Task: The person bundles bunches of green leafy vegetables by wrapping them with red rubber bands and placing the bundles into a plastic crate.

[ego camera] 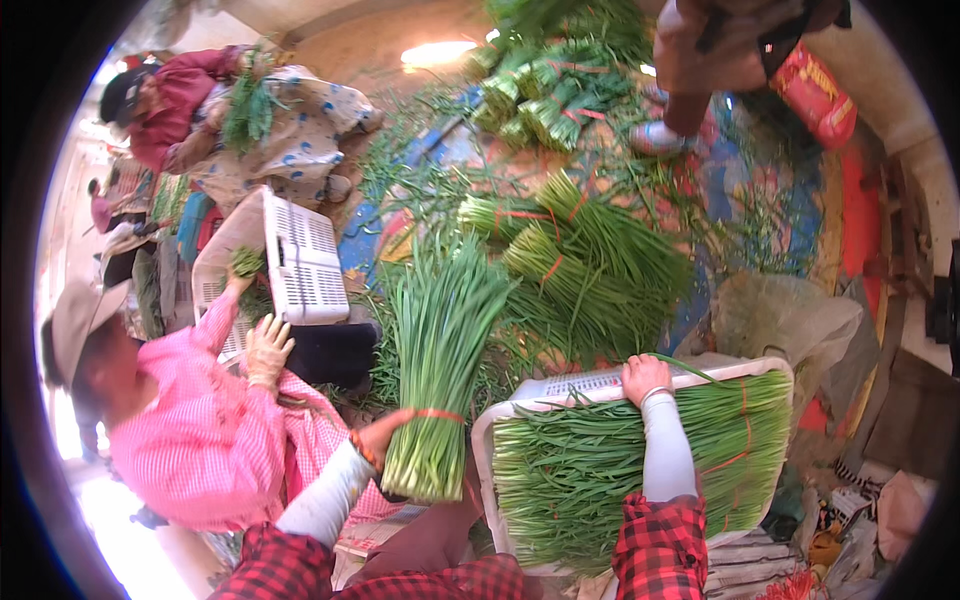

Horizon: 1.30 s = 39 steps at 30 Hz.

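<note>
My left hand (384,439) is closed around a large bunch of garlic chives (439,352), near its cut ends and an orange band. The leaves of the bunch point away from me. To its right stands a white plastic crate (486,480), packed with banded chives (570,472) whose pale stems face both sides. My right hand (646,377) has its fingers bent over the far rim of this crate. A single green leaf (686,366) runs from beside that hand along the rim.
Several banded bunches (592,262) lie ahead on a littered ground sheet, with more bunches (547,97) beyond. A person in pink (187,427) works at a white crate (307,251) on the left. Another person (187,112) sits behind; someone (690,75) stands far right. Plastic sheeting (787,315) lies right.
</note>
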Motion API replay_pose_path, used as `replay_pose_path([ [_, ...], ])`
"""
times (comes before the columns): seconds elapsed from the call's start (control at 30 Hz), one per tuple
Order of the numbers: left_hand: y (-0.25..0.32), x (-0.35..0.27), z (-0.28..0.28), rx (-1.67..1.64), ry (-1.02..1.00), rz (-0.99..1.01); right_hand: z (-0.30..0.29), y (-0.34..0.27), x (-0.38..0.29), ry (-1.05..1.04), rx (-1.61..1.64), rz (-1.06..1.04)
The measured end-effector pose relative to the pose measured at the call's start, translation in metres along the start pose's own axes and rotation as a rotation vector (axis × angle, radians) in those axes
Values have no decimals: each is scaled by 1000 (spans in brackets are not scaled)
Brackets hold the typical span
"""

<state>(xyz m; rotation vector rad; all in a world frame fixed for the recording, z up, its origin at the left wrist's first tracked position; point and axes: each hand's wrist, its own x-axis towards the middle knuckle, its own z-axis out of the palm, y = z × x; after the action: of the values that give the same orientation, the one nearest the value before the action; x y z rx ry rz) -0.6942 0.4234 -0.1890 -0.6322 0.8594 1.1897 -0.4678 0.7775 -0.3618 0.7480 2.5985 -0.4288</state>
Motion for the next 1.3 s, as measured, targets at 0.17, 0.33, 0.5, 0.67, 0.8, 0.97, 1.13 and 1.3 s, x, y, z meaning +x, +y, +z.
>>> replay_pose_path([
  [0.17, -93, -105, -20, -101, 59, -31, -81, -134, -119, 359, 442, -67],
  [0.33, -152, -185, 20, 207, -82, 65, -97, -250, -317, -712, 1305, -194],
  [0.5, -242, -262, 49, 581, -202, 216, -45, -296, -432, -450, 1741, -277],
  [0.67, -380, -294, 47, 888, -56, 520, -72, -293, -552, -630, 2115, -51],
  [0.8, -475, -317, 21, 281, -295, 394, -76, -281, -616, -765, 2070, 173],
  [0.97, -571, -325, -103, 439, 248, 492, -55, -294, -683, -883, 1899, 279],
  [1.13, -752, -300, -300, 786, 982, 278, -4, -310, -737, -740, 1730, 319],
  [1.3, -875, -360, -410, 461, 1084, 103, 27, -317, -749, -1074, 1719, 247],
])
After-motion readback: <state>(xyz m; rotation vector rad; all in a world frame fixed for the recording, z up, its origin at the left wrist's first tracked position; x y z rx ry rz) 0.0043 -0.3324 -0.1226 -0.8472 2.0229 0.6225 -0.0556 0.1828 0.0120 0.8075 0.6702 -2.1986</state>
